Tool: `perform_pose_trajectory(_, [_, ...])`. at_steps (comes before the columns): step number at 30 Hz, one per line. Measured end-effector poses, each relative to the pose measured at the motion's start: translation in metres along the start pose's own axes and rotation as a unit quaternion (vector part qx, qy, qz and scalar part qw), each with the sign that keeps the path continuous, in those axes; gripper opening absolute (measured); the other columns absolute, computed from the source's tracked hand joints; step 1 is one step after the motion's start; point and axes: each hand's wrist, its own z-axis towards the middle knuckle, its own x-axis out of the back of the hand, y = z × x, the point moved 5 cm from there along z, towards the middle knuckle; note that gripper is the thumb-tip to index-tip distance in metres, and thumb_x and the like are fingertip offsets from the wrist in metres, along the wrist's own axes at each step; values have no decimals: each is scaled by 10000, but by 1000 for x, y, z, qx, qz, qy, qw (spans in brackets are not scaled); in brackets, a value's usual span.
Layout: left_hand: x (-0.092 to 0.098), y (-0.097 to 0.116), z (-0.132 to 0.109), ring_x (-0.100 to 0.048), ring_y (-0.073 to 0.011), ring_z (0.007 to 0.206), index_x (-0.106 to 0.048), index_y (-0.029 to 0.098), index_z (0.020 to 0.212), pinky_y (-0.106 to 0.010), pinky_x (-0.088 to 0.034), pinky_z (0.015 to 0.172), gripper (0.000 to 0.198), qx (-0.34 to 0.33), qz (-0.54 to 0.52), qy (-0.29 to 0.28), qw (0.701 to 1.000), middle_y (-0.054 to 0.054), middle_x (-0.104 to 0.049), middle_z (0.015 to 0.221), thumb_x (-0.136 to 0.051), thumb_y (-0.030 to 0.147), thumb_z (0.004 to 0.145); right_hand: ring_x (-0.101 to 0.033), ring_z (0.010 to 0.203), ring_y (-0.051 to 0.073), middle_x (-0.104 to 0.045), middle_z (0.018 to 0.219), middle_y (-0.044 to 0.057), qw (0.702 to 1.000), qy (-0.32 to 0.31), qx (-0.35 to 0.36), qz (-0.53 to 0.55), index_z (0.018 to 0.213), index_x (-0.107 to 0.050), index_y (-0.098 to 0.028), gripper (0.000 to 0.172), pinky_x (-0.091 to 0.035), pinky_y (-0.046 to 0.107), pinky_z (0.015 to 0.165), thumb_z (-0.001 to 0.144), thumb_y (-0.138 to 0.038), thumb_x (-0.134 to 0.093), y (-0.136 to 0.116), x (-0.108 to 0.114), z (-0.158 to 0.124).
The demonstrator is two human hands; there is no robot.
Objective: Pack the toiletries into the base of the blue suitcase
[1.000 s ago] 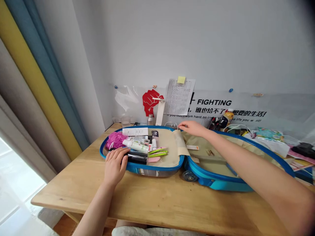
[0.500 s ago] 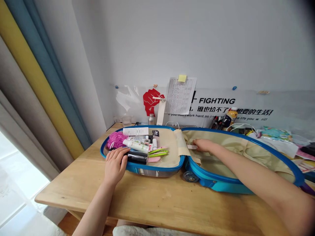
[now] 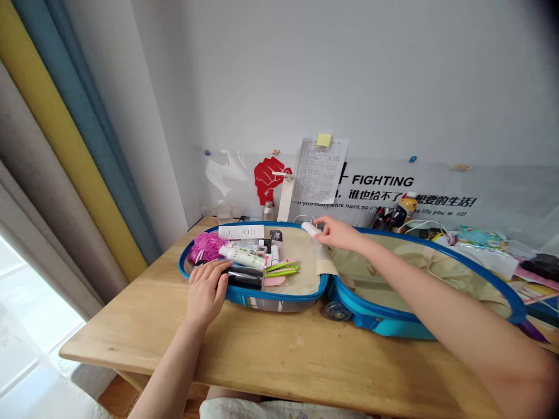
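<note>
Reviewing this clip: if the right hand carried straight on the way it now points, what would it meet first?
The right hand already has a small white cylinder at its fingertips. Past that, it would probably meet the blue rim of the open suitcase first, though depth is hard to judge from this view.

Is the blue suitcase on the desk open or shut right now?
Open: the blue hard-shell suitcase lies flat with both halves spread, showing its beige lining, with the toiletries lying in the left half.
</note>
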Motion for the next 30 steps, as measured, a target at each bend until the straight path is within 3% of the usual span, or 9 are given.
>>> perform_pose_trajectory(4, [0, 0, 0, -589, -238, 1077, -646, 233, 1101, -402, -372, 945, 350, -5, 3, 4, 1000, -52, -697, 1121, -329, 309, 972, -652, 839, 226, -713, 926, 73, 999, -30, 34, -10, 1134, -572, -191, 442, -427, 266, 627, 740, -385, -619, -60, -33, 13])
perform_pose_trajectory(7, [0, -1, -1, -587, -235, 1082, -646, 231, 1102, -398, -370, 942, 347, -5, 3, 2, 1000, -52, -696, 1126, -331, 303, 973, -650, 891, 248, -704, 968, 92, 997, -57, 46, -27, 1050, -611, -187, 365, -463, 293, 672, 736, -365, -665, -82, -52, 20])
perform_pose_trajectory(12, [-1, -2, -2, -578, -237, 1088, -639, 227, 1112, -401, -363, 947, 344, -7, 0, -1, 1000, -51, -692, 1131, -332, 306, 977, -615, 934, 160, -639, 1089, 67, 992, -102, 56, -38, 1101, -599, -176, 318, -520, 364, 830, 895, -413, -548, -87, -72, 20])
perform_pose_trajectory(15, [-2, -3, -2, -583, -241, 1070, -639, 232, 1113, -401, -370, 934, 346, -8, 3, 2, 1000, -51, -693, 1126, -332, 312, 974, -611, 957, 158, -626, 1115, 66, 990, -119, 66, -28, 1109, -600, -171, 316, -525, 375, 847, 908, -406, -535, -90, -82, 16])
perform_pose_trajectory(19, [-2, -2, -1, -586, -245, 1064, -641, 236, 1101, -398, -371, 929, 352, -10, 6, 6, 1000, -49, -697, 1113, -323, 315, 973, -616, 921, 150, -654, 1065, 55, 992, -106, 65, -3, 1044, -628, -184, 307, -518, 343, 823, 910, -437, -518, -87, -75, 19])
perform_pose_trajectory(22, [0, 0, -1, -586, -242, 1060, -645, 229, 1098, -394, -370, 930, 359, -10, 9, 8, 1000, -53, -698, 1110, -319, 312, 973, -630, 916, 146, -687, 1057, 47, 998, -53, 35, 15, 1067, -630, -217, 329, -482, 260, 759, 932, -450, -440, -57, -43, 28])
perform_pose_trajectory(26, [-1, 0, -1, -584, -235, 1052, -652, 210, 1094, -385, -372, 927, 366, -11, 14, 5, 1000, -61, -699, 1106, -319, 302, 972, -631, 749, 114, -715, 970, 58, 998, -21, -62, 4, 1038, -637, -181, 341, -439, 218, 656, 951, -377, -373, 27, -1, 31])
perform_pose_trajectory(30, [-2, -1, -1, -583, -236, 1055, -652, 209, 1100, -387, -373, 923, 362, -12, 13, 6, 1000, -62, -696, 1111, -327, 305, 972, -572, 568, 116, -660, 667, 36, 979, -77, -188, -34, 773, -660, -126, 204, -446, 263, 597, 833, -315, -614, 117, -8, 5])
